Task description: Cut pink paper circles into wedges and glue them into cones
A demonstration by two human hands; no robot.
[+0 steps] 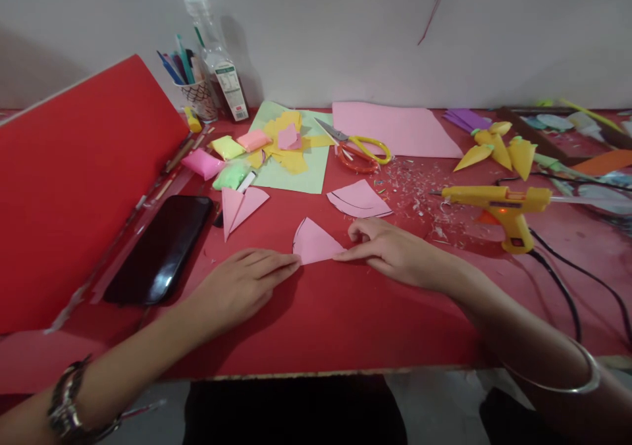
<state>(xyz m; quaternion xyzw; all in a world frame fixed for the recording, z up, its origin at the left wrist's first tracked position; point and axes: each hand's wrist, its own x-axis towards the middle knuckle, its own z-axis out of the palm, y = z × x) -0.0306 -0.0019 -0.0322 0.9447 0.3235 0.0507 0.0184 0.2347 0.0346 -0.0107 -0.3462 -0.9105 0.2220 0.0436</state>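
A pink paper wedge (318,242) with a dark line along its curved left edge lies flat on the red table between my hands. My left hand (249,277) rests flat with fingers stretched out, the tips touching the wedge's lower left corner. My right hand (395,251) touches the lower right corner with one outstretched digit; its upper finger is bent and raised off the paper. Just beyond lies a second pink wedge (360,199) with a curved black line. A folded pink piece (241,206) sits to the left, above my left hand.
A black phone (160,251) lies left, beside a slanted red board (89,195). Scissors (363,152), pink paper (395,129) and clay packets (230,147) are behind. At right are a yellow glue gun (503,205), its light glowing, its black cable (557,280), and yellow paper cones (498,149).
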